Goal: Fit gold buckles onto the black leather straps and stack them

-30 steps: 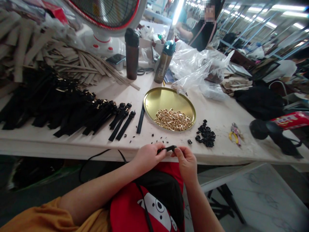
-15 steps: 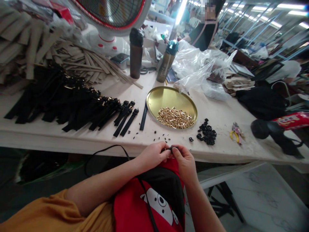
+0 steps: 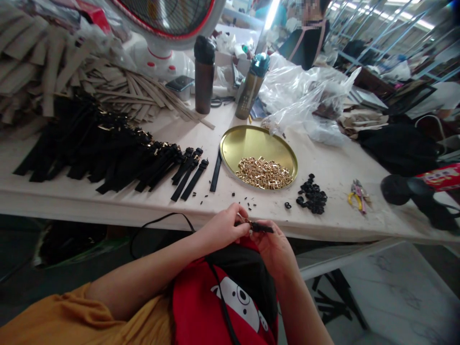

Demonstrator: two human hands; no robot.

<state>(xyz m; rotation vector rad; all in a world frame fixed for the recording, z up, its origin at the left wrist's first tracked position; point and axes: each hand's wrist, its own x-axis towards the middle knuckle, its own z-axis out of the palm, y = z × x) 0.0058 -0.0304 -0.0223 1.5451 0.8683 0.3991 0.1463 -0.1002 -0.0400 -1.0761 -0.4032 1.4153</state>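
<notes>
Just below the table's front edge, my left hand [image 3: 224, 225] and my right hand [image 3: 273, 244] meet on a short black strap [image 3: 262, 228]. The left fingers pinch a small gold buckle at the strap's left end. My right hand holds the strap from beneath, palm turned up, fingers curled. Straight ahead on the table stands a round gold tray [image 3: 247, 141] with a heap of gold buckles [image 3: 264, 172]. To its right lies a pile of small black loops [image 3: 312, 196]. A row of black straps [image 3: 108, 153] spreads to the left.
Two bottles [image 3: 204, 74] and a fan base stand at the back, with beige strips heaped at the left. Clear plastic bags lie behind the tray. Small pliers [image 3: 357, 194] rest at the right. A person in black sits across the table. A red bag lies on my lap.
The strap has turned flat and now points right, and my right hand has rolled palm up beneath it. My left fingers now pinch a gold buckle at its end.
</notes>
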